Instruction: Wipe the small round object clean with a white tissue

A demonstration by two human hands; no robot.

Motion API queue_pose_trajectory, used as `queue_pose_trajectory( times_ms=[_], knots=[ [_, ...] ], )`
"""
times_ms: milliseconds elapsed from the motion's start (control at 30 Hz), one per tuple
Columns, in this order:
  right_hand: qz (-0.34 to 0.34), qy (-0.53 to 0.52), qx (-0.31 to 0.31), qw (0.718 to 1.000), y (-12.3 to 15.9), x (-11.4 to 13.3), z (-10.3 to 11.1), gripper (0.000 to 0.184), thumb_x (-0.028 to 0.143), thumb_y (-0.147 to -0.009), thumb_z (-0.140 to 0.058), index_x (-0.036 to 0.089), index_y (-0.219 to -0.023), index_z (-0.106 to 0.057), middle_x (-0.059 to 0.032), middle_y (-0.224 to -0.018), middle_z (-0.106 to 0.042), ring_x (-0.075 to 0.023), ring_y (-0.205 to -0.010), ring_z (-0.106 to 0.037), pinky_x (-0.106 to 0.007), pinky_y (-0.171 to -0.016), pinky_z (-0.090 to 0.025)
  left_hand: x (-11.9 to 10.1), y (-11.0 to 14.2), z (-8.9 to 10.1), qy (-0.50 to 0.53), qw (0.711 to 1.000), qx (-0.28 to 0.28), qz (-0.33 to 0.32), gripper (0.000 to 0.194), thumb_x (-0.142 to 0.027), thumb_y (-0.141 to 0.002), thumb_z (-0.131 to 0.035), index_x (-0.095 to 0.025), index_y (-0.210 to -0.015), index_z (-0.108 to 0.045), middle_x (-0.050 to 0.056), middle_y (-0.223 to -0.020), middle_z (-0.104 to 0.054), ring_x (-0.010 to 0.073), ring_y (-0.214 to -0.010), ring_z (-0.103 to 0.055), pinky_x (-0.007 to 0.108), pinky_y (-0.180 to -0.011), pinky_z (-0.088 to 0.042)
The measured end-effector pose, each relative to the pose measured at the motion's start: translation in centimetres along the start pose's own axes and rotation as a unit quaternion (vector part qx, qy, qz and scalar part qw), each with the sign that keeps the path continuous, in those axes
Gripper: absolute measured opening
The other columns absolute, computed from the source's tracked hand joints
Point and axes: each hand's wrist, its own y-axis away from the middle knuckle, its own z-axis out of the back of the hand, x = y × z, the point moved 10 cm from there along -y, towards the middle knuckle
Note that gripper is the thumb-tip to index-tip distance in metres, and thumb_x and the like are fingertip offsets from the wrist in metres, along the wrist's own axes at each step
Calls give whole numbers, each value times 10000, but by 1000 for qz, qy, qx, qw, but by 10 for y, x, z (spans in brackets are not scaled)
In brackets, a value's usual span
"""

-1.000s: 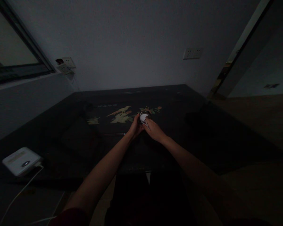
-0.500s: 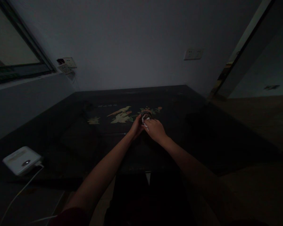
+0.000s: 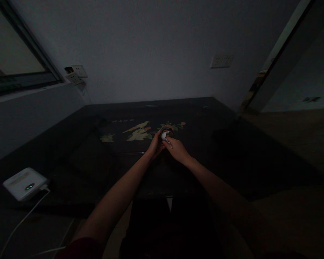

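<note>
Over the middle of the dark table (image 3: 140,172), both hands meet at a small, round, dark-rimmed vessel (image 3: 167,128). My left hand (image 3: 155,144) is wrapped round its left side. My right hand (image 3: 178,149) pinches a crumpled white tissue (image 3: 165,135) against the inside of the vessel's mouth, and a bit of it hangs below the fingers. The room is dim, so I cannot make out the vessel's exact kind or whether it touches the tabletop. Behind the hands, the tabletop carries a painted bird (image 3: 139,127) with flowers.
A white box-shaped device (image 3: 26,182) with a lit spot and a plugged-in white cable (image 3: 25,217) rests at the table's left front. Wall sockets (image 3: 221,61) are on the back wall (image 3: 151,54). A window (image 3: 13,46) is at upper left.
My right hand has shifted slightly down with its fingers curled lower, and more of the white tissue shows in the vessel's mouth. My left hand keeps its place.
</note>
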Motion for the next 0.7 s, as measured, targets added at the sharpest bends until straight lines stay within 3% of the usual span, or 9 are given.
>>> queue_pose_trajectory(
  times_ms=[200,400,500,700],
  knots=[
    [53,-27,-15,998,1,7,-10,196,209,-949,-436,158,-1095,-557,-124,-1163,-640,-198,-1100,-586,-306,-916,-434,-4,1,-7,22,1000,15,-13,396,-353,-935,-383,-112,-1082,-662,79,-923,-734,204,-976,-665,310,-928,-487],
    [46,109,-18,993,3,8,-9,338,269,-935,-485,119,-1235,-527,-175,-1312,-564,-254,-1314,-436,-389,-1027,-418,0,0,-9,18,1000,8,-9,349,-358,-904,-446,-116,-974,-687,86,-919,-735,223,-1024,-653,318,-968,-458],
    [45,177,-36,982,4,12,-6,375,274,-937,-480,112,-1273,-515,-189,-1350,-541,-283,-1347,-397,-430,-1032,-413,-1,2,-11,16,1000,15,-10,306,-357,-885,-491,-133,-939,-692,81,-937,-733,229,-1055,-641,317,-973,-453],
    [32,247,-51,967,6,18,-4,382,219,-942,-423,69,-1280,-519,-221,-1343,-544,-311,-1278,-467,-457,-990,-437,-1,3,-10,17,1000,4,-9,306,-338,-904,-470,-128,-883,-691,81,-916,-731,212,-1050,-639,297,-985,-437]
  ],
)
